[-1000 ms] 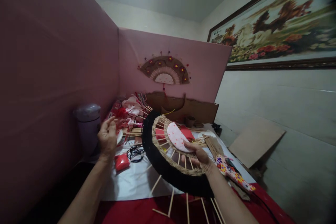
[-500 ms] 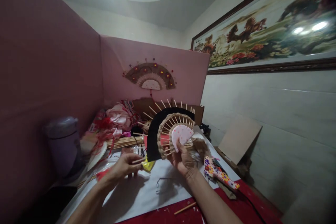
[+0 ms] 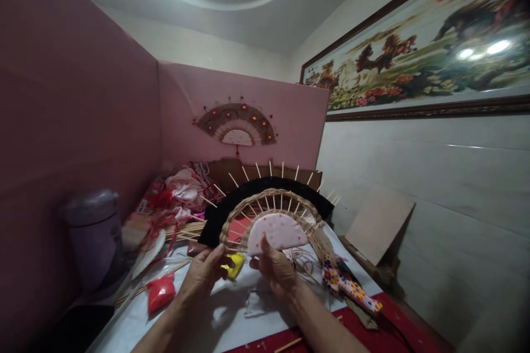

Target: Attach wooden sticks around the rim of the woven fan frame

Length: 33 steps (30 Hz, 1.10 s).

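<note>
A half-round fan [image 3: 276, 231] of thin sticks, with a black outer band, a braided tan band and a dotted pale pink centre, is held up over the table, its stick ends pointing upward. My right hand [image 3: 276, 270] grips the bottom of the pink centre, thumb on the front. At the fan's lower left corner, my left hand [image 3: 211, 266] has its fingers closed on the edge. Just behind that hand lies a yellow packet [image 3: 234, 266].
A finished fan [image 3: 238, 124] hangs on the pink partition. Pink and red cloth [image 3: 184, 187], a red packet [image 3: 160, 292] and a lidded container [image 3: 94, 242] are at the left. To the right lies a flower-patterned glue gun [image 3: 351, 289].
The fan has turned from a leftward tilt to nearly level and faces me more squarely. My left hand has moved right and down to the fan's corner; the red packet shows more fully.
</note>
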{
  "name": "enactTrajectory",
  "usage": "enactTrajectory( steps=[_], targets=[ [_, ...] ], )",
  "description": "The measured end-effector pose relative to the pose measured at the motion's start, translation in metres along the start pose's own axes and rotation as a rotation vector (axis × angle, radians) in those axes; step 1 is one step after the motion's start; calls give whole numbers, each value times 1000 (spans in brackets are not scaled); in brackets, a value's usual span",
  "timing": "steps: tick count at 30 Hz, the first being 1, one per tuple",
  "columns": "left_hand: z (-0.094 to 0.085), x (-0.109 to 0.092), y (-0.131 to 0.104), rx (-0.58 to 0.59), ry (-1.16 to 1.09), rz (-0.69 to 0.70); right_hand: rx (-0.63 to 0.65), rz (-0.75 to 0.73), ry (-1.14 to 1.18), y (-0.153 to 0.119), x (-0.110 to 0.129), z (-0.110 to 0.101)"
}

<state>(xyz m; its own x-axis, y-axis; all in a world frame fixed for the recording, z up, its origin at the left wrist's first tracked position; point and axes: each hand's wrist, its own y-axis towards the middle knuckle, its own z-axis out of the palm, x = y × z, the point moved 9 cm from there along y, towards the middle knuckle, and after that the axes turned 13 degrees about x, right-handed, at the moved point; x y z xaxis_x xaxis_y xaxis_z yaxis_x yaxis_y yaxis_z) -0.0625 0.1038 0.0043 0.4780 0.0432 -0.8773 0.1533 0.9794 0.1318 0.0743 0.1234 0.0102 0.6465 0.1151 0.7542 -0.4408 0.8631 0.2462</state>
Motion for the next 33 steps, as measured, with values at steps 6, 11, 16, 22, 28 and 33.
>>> enactTrajectory(
  steps=[6,11,16,22,28,33],
  targets=[
    [-30,-29,-4,-101,-64,90,62,0,15,-1,13,8],
    [-42,-33,-2,-115,-101,133,104,6,37,-1,9,13],
    [14,-12,-6,125,-195,8,171,-59,-17,-2,4,23],
    [39,15,-2,90,-339,-78,174,-36,-70,-3,-6,25],
    [11,0,11,-27,-393,22,108,-101,-170,0,5,18],
    [19,5,6,49,-403,-23,144,-98,-326,3,1,26]
  ],
)
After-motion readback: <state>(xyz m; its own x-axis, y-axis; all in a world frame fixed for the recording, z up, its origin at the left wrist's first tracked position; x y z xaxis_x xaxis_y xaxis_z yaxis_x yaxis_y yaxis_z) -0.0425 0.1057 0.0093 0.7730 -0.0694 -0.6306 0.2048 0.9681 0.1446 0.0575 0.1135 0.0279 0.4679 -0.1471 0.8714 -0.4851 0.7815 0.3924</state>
